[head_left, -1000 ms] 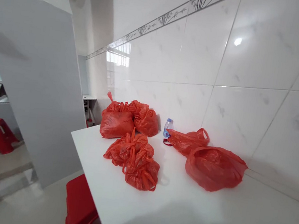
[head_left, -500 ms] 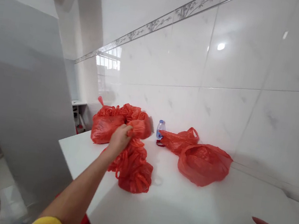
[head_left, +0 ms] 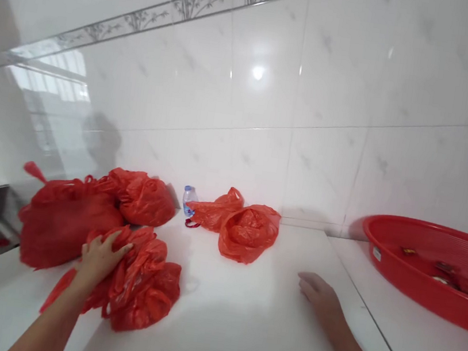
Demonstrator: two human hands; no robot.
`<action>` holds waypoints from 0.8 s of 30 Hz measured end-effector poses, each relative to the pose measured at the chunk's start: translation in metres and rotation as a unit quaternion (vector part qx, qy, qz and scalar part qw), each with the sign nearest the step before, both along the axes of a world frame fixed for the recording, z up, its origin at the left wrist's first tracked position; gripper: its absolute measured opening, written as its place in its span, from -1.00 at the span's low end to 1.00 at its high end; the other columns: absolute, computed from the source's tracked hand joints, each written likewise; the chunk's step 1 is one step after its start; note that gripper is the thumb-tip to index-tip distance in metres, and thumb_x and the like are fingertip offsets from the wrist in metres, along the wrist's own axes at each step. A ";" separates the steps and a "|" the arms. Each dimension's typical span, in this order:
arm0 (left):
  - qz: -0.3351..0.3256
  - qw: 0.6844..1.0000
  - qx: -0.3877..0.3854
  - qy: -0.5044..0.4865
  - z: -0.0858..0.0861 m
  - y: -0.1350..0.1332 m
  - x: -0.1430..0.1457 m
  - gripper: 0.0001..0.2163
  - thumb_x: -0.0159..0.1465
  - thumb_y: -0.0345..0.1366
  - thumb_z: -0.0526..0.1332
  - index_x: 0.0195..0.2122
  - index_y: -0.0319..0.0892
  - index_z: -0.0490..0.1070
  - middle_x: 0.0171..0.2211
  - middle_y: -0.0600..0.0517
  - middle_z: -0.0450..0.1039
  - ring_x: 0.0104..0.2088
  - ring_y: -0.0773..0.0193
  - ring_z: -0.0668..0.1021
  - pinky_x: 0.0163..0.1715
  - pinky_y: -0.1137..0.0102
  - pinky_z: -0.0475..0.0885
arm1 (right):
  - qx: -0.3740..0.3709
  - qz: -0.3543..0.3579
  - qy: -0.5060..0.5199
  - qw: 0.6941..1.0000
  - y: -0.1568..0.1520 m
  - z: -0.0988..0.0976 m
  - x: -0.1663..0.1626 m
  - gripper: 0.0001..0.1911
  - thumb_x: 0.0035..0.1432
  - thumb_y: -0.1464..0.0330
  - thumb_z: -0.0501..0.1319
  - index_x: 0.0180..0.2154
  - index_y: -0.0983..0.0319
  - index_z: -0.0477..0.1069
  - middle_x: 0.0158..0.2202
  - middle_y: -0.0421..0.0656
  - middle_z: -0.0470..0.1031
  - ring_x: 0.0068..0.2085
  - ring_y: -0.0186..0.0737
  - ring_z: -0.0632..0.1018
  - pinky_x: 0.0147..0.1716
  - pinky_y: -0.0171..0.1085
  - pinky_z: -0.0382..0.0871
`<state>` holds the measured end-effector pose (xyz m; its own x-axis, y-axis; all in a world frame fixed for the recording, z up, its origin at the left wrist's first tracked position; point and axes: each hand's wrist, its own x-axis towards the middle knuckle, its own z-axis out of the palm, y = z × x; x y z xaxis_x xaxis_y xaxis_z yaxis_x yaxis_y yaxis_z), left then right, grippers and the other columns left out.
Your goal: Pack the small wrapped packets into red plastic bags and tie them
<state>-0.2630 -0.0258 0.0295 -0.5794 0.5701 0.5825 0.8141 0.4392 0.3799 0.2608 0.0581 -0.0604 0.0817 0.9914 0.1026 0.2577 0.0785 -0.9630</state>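
Observation:
My left hand lies on a pile of crumpled red plastic bags at the left front of the white table. Its fingers are spread with the thumb out to the right, touching the thin plastic. Behind it stand larger, filled red bags, their contents hidden. My right hand hovers over or rests on the bare tabletop, fingers stretched out and holding nothing. Between the hands, farther back, an opened-out red bag lies beside a flatter red bag.
A small water bottle with a blue cap stands near the tiled wall, with a dark red loop in front. At right, a big red plastic basket holds several small packets. A seam separates two white tabletops.
My view has swung right, bringing the red basket into sight. My left hand has put the red bag it gripped down on the pile and loosened its fingers. My right hand has come further in.

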 end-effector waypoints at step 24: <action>-0.488 0.830 -0.003 -0.271 -0.016 0.155 0.270 -0.60 -0.17 -0.60 0.29 -0.28 -0.12 0.46 -0.27 -0.06 0.48 -0.09 0.01 0.48 -0.15 0.29 0.31 | 0.032 0.015 0.015 0.999 0.008 -0.008 0.002 -0.74 -0.02 0.23 0.09 -0.31 0.19 0.44 -0.40 -0.20 0.50 -0.36 -0.19 0.50 -0.31 -0.23 0.34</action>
<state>0.0074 0.1289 0.0133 -0.0162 0.9239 0.3823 0.4930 -0.3253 0.8069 0.2623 0.0659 -0.0682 0.0559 0.9849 0.1640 0.2248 0.1476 -0.9632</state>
